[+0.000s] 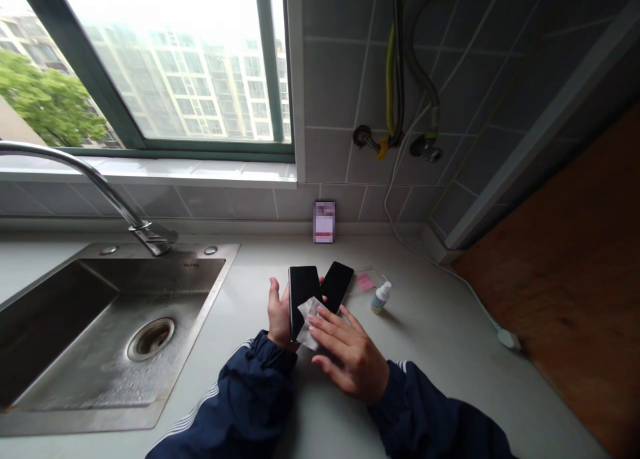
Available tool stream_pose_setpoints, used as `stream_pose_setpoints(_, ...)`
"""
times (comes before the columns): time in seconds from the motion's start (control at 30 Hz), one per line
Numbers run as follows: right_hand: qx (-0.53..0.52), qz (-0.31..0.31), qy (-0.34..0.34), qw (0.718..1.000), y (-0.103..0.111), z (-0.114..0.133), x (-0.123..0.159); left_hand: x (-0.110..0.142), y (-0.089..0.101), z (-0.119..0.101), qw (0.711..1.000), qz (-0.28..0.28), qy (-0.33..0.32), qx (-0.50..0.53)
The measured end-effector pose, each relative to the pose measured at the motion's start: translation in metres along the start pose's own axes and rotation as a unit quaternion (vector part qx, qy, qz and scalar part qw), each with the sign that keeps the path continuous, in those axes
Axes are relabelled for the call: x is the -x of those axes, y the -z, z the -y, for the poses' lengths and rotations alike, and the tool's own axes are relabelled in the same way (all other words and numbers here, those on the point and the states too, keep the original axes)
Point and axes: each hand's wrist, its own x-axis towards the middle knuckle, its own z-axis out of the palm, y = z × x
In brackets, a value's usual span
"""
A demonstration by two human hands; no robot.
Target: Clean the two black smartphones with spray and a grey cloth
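My left hand [278, 316] grips a black phone [303, 287], holding it up above the counter with its screen facing me. My right hand [347, 356] presses a small white wipe [309, 316] against the lower part of that screen with its fingertips. A second black phone [337, 284] lies flat on the counter just behind, partly covered by the first phone and my right fingers. Both my arms wear dark blue sleeves with white stripes.
A small white bottle with a blue cap [380, 297] and a clear packet with a pink label [365, 282] lie to the right. A steel sink [60, 392] with a tap [120, 202] sits left. A small card [324, 222] leans on the tiled wall. A white cable [470, 289] crosses the counter.
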Motion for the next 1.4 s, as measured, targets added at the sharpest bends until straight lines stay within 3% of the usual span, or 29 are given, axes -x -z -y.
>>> stream_pose_setpoints(0.2,-0.001,-0.013,-0.011,1.000,-0.003,0.000,0.000,-0.001,0.001,0.001,1.000,-0.010,-0.006,0.015)
stream_pose_setpoints(0.5,-0.037,0.081,0.036,0.995,0.001,0.012,-0.001,0.001,0.003,0.009,1.000,-0.028,0.008,-0.010)
stream_pose_setpoints(0.83,-0.014,-0.027,0.026,0.999,-0.006,0.008,-0.002,-0.003,0.009,0.002,0.999,0.009,0.036,0.005)
stream_pose_setpoints(1.03,0.001,-0.059,0.015,0.998,-0.003,0.002,-0.002,-0.004,0.006,0.001,1.000,-0.013,0.015,0.005)
stream_pose_setpoints(1.4,-0.087,-0.138,0.002,0.987,-0.004,-0.003,0.001,-0.006,0.012,-0.001,0.999,-0.008,-0.028,-0.031)
